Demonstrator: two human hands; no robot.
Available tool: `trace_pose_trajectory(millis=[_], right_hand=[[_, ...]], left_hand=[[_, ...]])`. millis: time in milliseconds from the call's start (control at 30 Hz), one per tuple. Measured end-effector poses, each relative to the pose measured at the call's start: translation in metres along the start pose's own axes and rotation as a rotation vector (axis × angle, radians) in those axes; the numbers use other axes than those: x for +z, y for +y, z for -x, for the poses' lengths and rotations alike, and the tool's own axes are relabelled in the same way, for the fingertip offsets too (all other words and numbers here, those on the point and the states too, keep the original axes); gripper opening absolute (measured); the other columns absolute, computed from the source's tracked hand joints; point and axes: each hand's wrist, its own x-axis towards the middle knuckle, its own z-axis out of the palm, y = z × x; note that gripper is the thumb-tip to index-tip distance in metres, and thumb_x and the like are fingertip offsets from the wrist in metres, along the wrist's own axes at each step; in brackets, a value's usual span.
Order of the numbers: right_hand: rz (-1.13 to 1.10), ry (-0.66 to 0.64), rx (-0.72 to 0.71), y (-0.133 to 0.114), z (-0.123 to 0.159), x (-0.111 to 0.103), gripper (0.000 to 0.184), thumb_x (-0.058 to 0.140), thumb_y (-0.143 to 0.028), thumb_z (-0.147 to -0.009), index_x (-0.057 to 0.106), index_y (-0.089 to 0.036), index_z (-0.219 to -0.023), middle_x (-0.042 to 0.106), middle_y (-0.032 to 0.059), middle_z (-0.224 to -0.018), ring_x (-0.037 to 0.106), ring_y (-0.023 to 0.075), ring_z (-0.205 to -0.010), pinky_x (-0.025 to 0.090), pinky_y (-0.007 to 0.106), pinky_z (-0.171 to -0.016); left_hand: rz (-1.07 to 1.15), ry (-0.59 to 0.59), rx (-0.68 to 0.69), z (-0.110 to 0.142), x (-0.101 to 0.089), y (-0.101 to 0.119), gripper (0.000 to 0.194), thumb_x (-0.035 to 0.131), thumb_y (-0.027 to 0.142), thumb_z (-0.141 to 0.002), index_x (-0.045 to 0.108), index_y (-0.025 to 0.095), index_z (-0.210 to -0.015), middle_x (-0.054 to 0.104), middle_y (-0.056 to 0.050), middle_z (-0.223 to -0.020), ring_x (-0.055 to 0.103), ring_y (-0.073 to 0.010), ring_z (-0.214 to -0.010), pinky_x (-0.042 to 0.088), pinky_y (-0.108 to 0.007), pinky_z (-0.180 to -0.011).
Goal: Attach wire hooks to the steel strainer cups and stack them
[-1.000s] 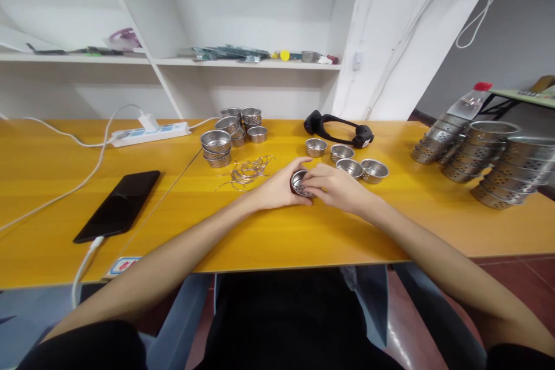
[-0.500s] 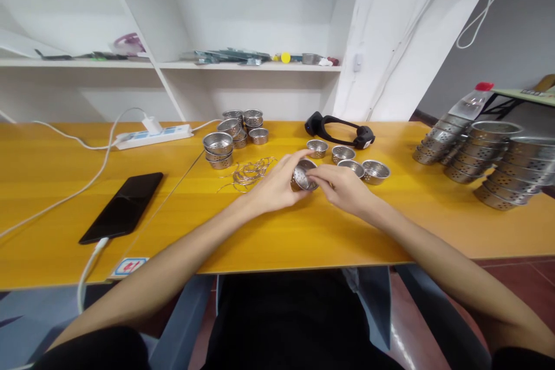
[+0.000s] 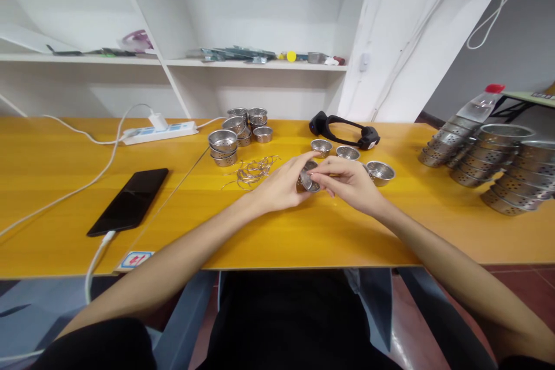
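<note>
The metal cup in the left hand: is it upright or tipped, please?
Tipped: the metal cup in the left hand has a visibly slanted rim.

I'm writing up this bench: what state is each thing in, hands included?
Left hand: curled around cup
Right hand: at cup's mouth; grip unclear
Cup: held, tilted
Wires: loose, tangled
Phone: flat, screen dark, cable plugged in
Power strip: charger plugged in
Bottle: red cap on
Right-side stacks: cups nested
Black device: resting on table
</note>
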Motion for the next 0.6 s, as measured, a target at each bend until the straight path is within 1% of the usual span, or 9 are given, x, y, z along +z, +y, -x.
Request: trace_pose_trajectory(millis=[67,133,267,400,533,600], right_hand=[[-0.003,-0.029,-0.010,-0.002,-0.001,-0.002,0.024,0.072,-0.039,-0.099,0.082,-0.021,-0.086,0.069,0.0041,-0.083,0.062,0.0169,-0.077,0.051,0.031,-0.067],[-0.021,-0.044,-0.004,-0.002,0.000,-0.002,0.024,0.073,-0.039,-0.098,0.083,-0.021,-0.086,0.067,0.0036,-0.081,0.060,0.0169,-0.077,0.049,0.032,-0.069],[-0.008,-0.065,0.040,0.004,0.001,0.001,0.022,0.073,-0.038,-0.097,0.084,-0.021,-0.088,0.062,0.0024,-0.079,0.056,0.0159,-0.073,0.044,0.032,-0.067],[-0.013,-0.105,0.067,0.009,0.002,0.006,0.023,0.071,-0.035,-0.095,0.081,-0.019,-0.082,0.068,0.0050,-0.085,0.060,0.0178,-0.078,0.047,0.034,-0.071],[-0.091,-0.067,0.075,0.007,0.000,0.004,0.021,0.074,-0.037,-0.093,0.079,-0.019,-0.082,0.071,0.0054,-0.086,0.061,0.0185,-0.080,0.048,0.034,-0.074],[-0.168,-0.016,0.108,0.005,0.000,0.001,0.022,0.077,-0.040,-0.091,0.080,-0.020,-0.082,0.070,0.0045,-0.084,0.057,0.0159,-0.074,0.045,0.032,-0.067]], left_hand=[[0.008,-0.002,0.004,0.000,-0.001,0.000,0.080,0.074,0.028,-0.089,0.033,0.026,-0.159,0.051,-0.015,-0.160,0.056,-0.0344,-0.143,0.048,-0.054,-0.120],[0.012,-0.001,0.003,-0.001,-0.001,0.000,0.082,0.074,0.026,-0.088,0.034,0.027,-0.159,0.053,-0.015,-0.159,0.058,-0.0349,-0.141,0.050,-0.055,-0.118],[0.012,0.005,-0.001,-0.001,-0.001,-0.001,0.084,0.075,0.022,-0.086,0.034,0.027,-0.159,0.058,-0.015,-0.152,0.061,-0.0356,-0.136,0.053,-0.057,-0.114],[-0.004,-0.007,0.049,0.000,0.001,-0.002,0.087,0.074,0.018,-0.084,0.032,0.027,-0.161,0.059,-0.016,-0.151,0.060,-0.0354,-0.138,0.051,-0.058,-0.115],[-0.034,-0.006,0.084,-0.001,0.000,0.000,0.086,0.074,0.017,-0.085,0.032,0.026,-0.160,0.055,-0.017,-0.156,0.059,-0.0356,-0.140,0.050,-0.058,-0.117],[-0.049,0.002,0.084,-0.002,-0.002,0.002,0.085,0.074,0.017,-0.085,0.032,0.026,-0.159,0.055,-0.017,-0.157,0.058,-0.0357,-0.140,0.050,-0.058,-0.117]])
